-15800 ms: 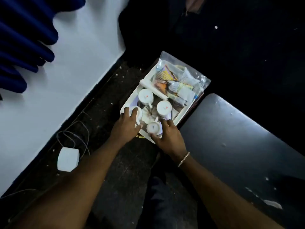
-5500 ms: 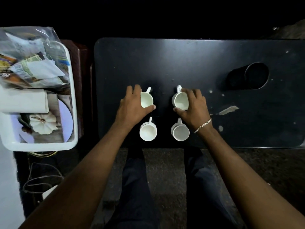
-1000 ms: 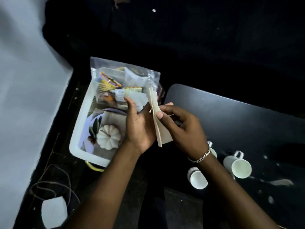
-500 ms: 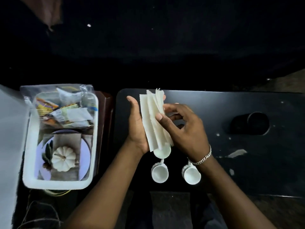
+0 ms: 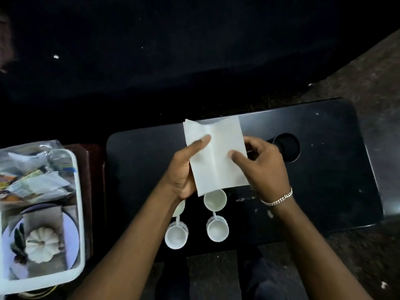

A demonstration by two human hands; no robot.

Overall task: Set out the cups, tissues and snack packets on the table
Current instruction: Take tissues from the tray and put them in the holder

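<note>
I hold a stack of white tissues (image 5: 216, 156) above the black table (image 5: 337, 182), spread flat like an open booklet. My left hand (image 5: 184, 169) grips its left edge with the thumb on top; my right hand (image 5: 263, 167) pinches its right edge. Below my hands stand white cups on the table: one at the near left (image 5: 175, 234), one at the near right (image 5: 217, 230), one behind it (image 5: 215, 199), and a further one (image 5: 179, 208) mostly hidden under my left wrist. The clear bag of snack packets (image 5: 36, 174) lies in the white tray (image 5: 79, 213) at the left.
The tray also holds a round plate with a white pumpkin ornament (image 5: 42, 244) on a grey cloth. A round cup-holder hole (image 5: 286, 147) is sunk into the table's right half. The table's near edge runs just below the cups; my legs are under it.
The tissue stack, held edge-on and fanned half a second ago, now lies opened flat between both hands. The view has shifted right, so the tray sits further left.
</note>
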